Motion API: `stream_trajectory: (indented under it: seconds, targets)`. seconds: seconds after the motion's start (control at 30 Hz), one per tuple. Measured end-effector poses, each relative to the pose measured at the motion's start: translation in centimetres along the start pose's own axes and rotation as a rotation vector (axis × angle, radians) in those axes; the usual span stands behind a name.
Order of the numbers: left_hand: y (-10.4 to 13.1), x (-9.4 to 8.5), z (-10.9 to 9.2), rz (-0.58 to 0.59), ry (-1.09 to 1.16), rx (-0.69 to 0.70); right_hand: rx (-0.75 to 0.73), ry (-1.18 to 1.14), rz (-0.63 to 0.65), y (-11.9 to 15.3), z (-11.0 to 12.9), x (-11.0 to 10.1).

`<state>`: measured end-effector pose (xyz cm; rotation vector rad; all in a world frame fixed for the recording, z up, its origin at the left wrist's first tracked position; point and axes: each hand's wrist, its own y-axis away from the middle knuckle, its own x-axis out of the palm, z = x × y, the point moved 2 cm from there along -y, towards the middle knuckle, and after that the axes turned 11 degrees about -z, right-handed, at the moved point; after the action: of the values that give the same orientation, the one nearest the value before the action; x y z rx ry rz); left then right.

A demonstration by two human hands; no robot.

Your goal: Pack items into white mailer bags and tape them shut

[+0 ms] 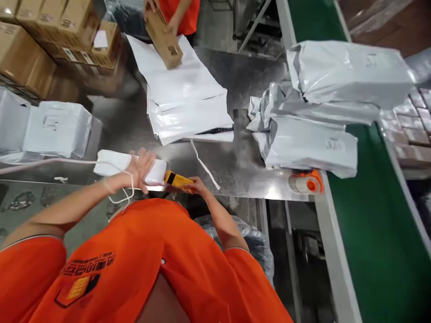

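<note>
My left hand (142, 169) lies with spread fingers on a long white packet (109, 162) near the front edge of the metal table. A thin white cord (131, 179) loops by my left wrist. In my right hand (196, 185) is a yellow scanner-like device (178, 181) with a black band, its front end close to the right end of the packet. The fingers of my right hand are wrapped round its narrow end.
White mailing bags (188, 98) lie mid-table, where another person's hands (173, 24) hold a brown box (164, 40). Wrapped grey parcels (310, 139) and a tape dispenser (308, 183) sit right, beside a green conveyor (370, 224). Brown cartons (25, 58) are stacked left, behind wrapped parcels (57, 128).
</note>
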<state>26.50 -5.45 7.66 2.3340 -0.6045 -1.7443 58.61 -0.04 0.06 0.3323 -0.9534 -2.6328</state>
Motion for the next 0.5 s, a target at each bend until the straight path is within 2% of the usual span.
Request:
stream_trajectory:
  seconds: [0.07,0.1,0.13,0.17,0.2,0.23,0.3,0.37,0.43,0.5]
  targets:
    - [-1.8,1.2,-5.1,-0.030,0.042,0.002,-0.023,0.103,0.024,1.2,1.7,0.0]
    - [-2.7,1.5,-6.8,-0.048,0.058,-0.038,-0.060,0.153,0.045,2.0,2.6,0.0]
    - [-3.6,1.5,-7.8,-0.075,0.084,-0.062,-0.106,0.205,0.073,2.8,3.3,-0.3]
    - [-4.5,1.0,-7.9,-0.116,0.108,-0.091,-0.159,0.255,0.101,3.4,4.0,-0.8]
    - [-5.2,0.3,-7.4,-0.154,0.147,-0.075,-0.205,0.292,0.121,3.7,4.5,-1.6]
    - [-5.6,-0.6,-6.3,-0.211,0.199,-0.040,-0.222,0.264,0.064,3.7,5.0,-2.8]
    - [-5.4,-2.7,-3.1,-0.330,0.305,0.023,-0.202,0.252,0.011,2.7,6.2,-5.4]
    - [-4.1,-4.0,0.4,-0.433,0.435,0.070,-0.218,0.257,-0.049,1.6,8.2,-7.1]
    - [-2.5,-4.3,3.6,-0.487,0.576,0.085,-0.239,0.277,-0.076,1.5,10.8,-6.9]
    - [-0.7,-3.7,6.4,-0.493,0.698,0.061,-0.263,0.295,-0.050,2.1,13.8,-4.6]
